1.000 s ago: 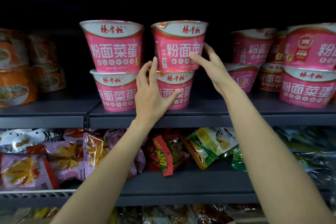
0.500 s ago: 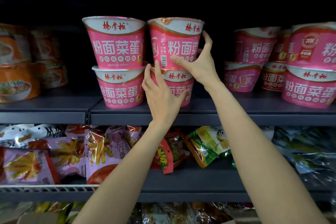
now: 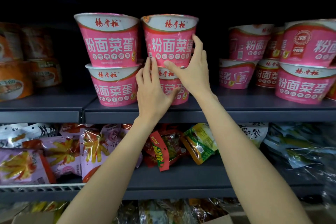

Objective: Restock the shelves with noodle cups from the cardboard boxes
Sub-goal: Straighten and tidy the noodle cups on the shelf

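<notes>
From the head camera, both hands are up at the middle shelf [image 3: 181, 116], working a two-high stack of pink noodle cups; the upper noodle cup [image 3: 169, 40] sits on the lower noodle cup [image 3: 171, 87], and the right hand [image 3: 192, 71] grasps the upper one, fingers curled round its right side and thumb pressed across its lower front edge; the left hand [image 3: 152, 92] lies against the lower cup with fingers straight and relaxed, their tips reaching the base of the upper cup, thumb spread across the lower cup's front; just beside them on the left stands a second stack of pink cups [image 3: 111, 60], touching or nearly touching the held stack; well apart to the right is a cluster of more pink cups [image 3: 283, 63], and at the far left orange noodle bowls [image 3: 21, 71] blur into shadow; much of the lower cup's label is hidden behind the two hands, the rightmost cups are cut off by the frame edge, and the back of the shelf is too dark to read; snack bags [image 3: 63, 152] crowd the shelf below; compared with half a second ago, the upper cup has been turned so its main lettering faces forward, and the right hand has shifted further round its right side.
</notes>
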{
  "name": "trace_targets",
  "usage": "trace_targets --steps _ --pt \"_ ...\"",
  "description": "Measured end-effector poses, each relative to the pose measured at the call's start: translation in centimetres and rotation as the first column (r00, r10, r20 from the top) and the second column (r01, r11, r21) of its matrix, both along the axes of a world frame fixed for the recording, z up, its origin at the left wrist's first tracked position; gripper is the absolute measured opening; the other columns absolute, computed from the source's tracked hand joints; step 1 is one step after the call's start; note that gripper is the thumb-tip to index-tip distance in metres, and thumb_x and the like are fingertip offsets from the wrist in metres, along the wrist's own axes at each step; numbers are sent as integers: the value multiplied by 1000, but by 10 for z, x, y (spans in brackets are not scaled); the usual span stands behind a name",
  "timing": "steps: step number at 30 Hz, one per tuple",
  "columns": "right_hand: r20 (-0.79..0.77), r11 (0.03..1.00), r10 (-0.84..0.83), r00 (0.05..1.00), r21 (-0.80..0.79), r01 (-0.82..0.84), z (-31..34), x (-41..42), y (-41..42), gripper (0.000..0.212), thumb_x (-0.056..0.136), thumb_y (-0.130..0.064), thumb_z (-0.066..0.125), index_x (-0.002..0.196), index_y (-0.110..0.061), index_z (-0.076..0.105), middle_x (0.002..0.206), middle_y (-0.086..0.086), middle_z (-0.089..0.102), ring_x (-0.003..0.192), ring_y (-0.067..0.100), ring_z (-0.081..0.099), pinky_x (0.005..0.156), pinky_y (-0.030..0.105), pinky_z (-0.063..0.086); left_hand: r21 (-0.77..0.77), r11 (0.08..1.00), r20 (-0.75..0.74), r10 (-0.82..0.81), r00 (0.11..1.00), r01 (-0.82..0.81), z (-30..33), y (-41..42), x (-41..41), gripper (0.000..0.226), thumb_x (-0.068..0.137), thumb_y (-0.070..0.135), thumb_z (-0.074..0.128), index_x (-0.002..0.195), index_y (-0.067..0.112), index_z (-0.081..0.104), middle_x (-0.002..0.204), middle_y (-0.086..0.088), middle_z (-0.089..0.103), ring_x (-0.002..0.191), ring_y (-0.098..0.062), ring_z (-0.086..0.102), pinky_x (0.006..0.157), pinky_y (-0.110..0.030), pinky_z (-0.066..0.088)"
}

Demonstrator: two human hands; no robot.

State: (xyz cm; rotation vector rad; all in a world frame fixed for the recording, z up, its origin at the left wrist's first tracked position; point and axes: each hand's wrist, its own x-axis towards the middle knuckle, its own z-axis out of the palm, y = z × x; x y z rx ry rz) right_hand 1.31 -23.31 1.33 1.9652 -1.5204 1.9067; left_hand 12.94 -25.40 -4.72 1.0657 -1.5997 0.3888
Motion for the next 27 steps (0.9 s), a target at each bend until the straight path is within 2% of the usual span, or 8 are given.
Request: trace_targets --steps 4,7,11,14,17,19,22,27 --pt "20 1000 6 1000 -8 -5 -2 -1 -1 89 76 -49 73 145 -22 22 137 7 39 122 18 46 94 33 44 14 999 -3 -37 999 37 1 -2 4 102 76 59 66 149 6 19 153 -10 25 135 -28 27 106 -26 22" --pt "22 1000 27 999 6 -27 1 -6 -3 84 78 -47 72 143 -19 25 136 6 41 118 15 49 90 29 44 14 998 -17 -59 998 59 0 -3 7 102 77 58 67 150 8 17 153 -8 24 137 -25 24 105 -22 16" --pt "15 998 51 999 35 -52 8 -10 -2 82 78 -42 74 141 -17 28 134 7 43 115 15 50 87 27 43 12 999 -31 -51 998 52 0 0 6 100 76 55 69 149 8 19 152 -9 28 136 -24 26 107 -25 19" --pt "51 993 62 997 94 -66 12 -7 -4 82 76 -37 76 138 -18 26 132 11 42 112 19 51 89 31 45 8 999 -53 -46 998 46 1 3 3 99 74 51 73 148 8 24 148 -9 32 134 -24 29 107 -25 21" --pt "123 981 139 983 117 -153 12 -5 -7 86 73 -35 77 136 -21 21 129 10 49 108 21 58 91 41 51 -16 999 -66 -39 997 38 3 5 -1 97 68 48 78 143 7 32 138 -12 40 128 -26 36 106 -33 34" --pt "133 977 161 978 119 -177 12 -6 -7 88 73 -34 79 136 -20 19 125 7 54 103 19 62 88 42 54 -63 998 -62 2 998 -6 3 6 -3 95 65 50 80 138 6 38 132 -13 44 123 -28 40 104 -38 38" --pt "132 987 124 983 82 -136 11 -7 -10 92 67 -41 80 136 -24 21 122 6 55 102 18 62 86 42 55 -110 993 -67 36 997 -43 1 2 -6 90 66 55 77 131 3 43 132 -14 46 128 -30 39 107 -43 35" --pt "125 997 54 991 46 -60 8 1 -15 95 67 -43 80 138 -25 21 127 10 47 111 23 53 90 44 51 -37 996 -122 -86 989 82 -1 -2 -6 88 67 49 79 133 7 39 139 -10 37 137 -24 29 96 -45 48"
